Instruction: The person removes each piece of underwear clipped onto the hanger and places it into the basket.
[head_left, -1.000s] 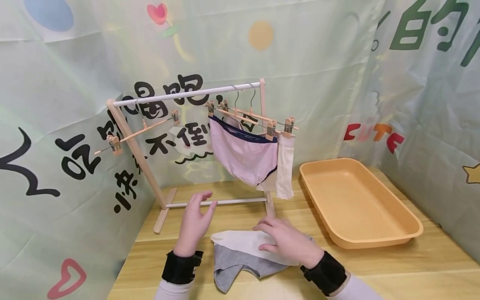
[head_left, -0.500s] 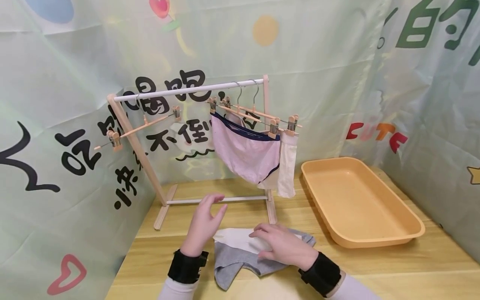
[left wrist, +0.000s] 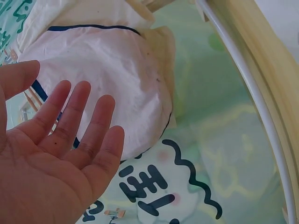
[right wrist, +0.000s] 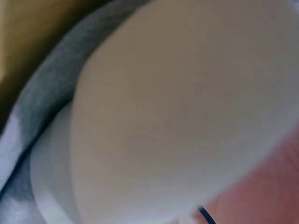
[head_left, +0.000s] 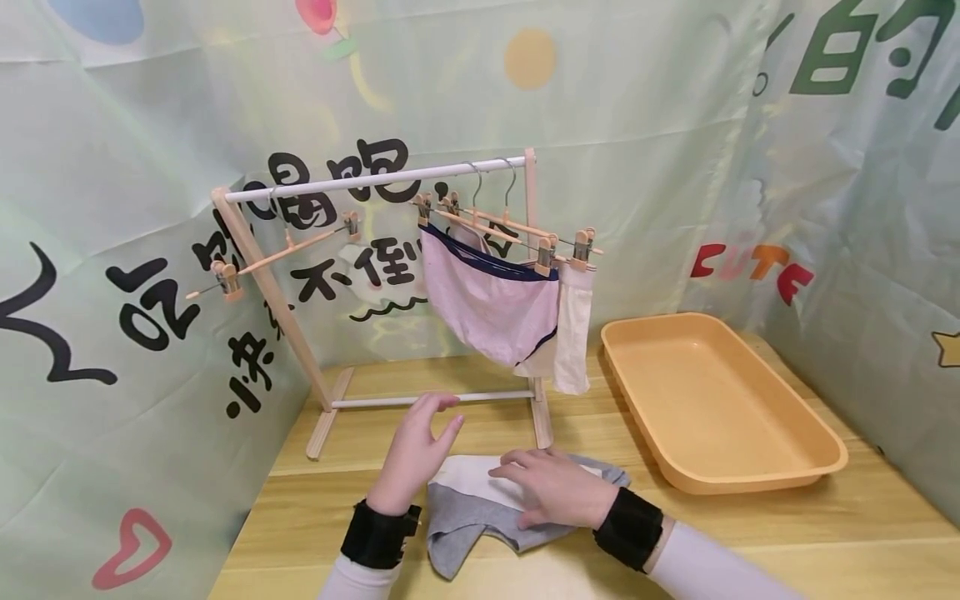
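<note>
A grey-and-white garment (head_left: 468, 504) lies folded on the wooden table; its exact kind is unclear. Over its right part is my right hand (head_left: 558, 490), fingers loosely bent and thumb near the grey cloth. A blurred pale shape (right wrist: 173, 112) fills most of the right wrist view, with grey cloth (right wrist: 46, 88) beside it. My left hand (head_left: 414, 454) hovers left of the garment, holding nothing; its spread fingers and palm show in the left wrist view. Pink underpants (head_left: 491, 304) with navy trim hang from a clip hanger, beside a white sock (head_left: 573, 337).
A small wooden drying rack (head_left: 281, 321) with a white top rail stands behind the hands. On its left end hangs a bare clip hanger (head_left: 291, 248). An orange plastic tray (head_left: 723, 483) sits at the right. Printed fabric walls (head_left: 637, 208) enclose the table.
My left hand has shifted right, toward the garment. The right hand has moved slightly left and lower over it. The head view tilted a little; the hanging clothes stay as they were.
</note>
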A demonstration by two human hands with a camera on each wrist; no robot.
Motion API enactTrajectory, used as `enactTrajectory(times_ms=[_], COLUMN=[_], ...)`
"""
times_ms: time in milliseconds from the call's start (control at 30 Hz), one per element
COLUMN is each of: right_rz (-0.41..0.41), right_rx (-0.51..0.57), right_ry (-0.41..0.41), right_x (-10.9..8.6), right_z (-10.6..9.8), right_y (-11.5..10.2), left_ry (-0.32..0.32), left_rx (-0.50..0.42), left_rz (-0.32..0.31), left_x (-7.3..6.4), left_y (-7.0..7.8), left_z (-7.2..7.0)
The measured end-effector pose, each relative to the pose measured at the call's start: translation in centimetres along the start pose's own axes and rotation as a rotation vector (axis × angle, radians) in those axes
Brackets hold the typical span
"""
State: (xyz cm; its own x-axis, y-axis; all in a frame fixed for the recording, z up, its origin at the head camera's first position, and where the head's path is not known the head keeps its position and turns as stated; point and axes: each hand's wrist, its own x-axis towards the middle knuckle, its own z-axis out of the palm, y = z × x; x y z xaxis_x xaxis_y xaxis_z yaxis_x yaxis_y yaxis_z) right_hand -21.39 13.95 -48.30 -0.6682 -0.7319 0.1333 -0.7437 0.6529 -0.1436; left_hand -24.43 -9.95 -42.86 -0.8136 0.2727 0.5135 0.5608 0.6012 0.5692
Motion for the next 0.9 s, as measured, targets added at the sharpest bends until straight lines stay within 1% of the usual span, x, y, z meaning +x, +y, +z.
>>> enactTrajectory(times_ms=[133, 233, 400, 500, 700, 800, 900], right_rz=[-0.009, -0.006, -0.01, -0.035, -0.12, -0.125, -0.111], right_rx=[-0.042, -0.046, -0.032, -0.035, -0.055, -0.048, -0.049], right_ry=[-0.031, -0.047, -0.073, -0.082, -0.029, -0.006, 0.01], right_x=[0.28, 0.45, 0.69, 0.85, 0.99, 0.98, 1.01], right_z=[0.16, 0.24, 0.27, 0.25, 0.4, 0.52, 0.68], right_y=[-0.01, -0.03, 0.0, 0.07, 0.24, 0.24, 0.14], left_ry=[-0.008, -0.015, -0.019, -0.016, -0.023, -0.03, -0.036], left_rx=[0.001, 0.003, 0.013, 0.012, 0.011, 0.011, 0.016], left_rz=[-0.011, -0.016, -0.001, 0.009, -0.002, -0.021, -0.031], left_x=[-0.12, -0.14, -0.1, -0.08, -0.01, 0.01, -0.02], left_y=[0.05, 0.04, 0.0, -0.04, 0.03, 0.08, 0.02], left_z=[0.05, 0.09, 0.18, 0.25, 0.32, 0.24, 0.12])
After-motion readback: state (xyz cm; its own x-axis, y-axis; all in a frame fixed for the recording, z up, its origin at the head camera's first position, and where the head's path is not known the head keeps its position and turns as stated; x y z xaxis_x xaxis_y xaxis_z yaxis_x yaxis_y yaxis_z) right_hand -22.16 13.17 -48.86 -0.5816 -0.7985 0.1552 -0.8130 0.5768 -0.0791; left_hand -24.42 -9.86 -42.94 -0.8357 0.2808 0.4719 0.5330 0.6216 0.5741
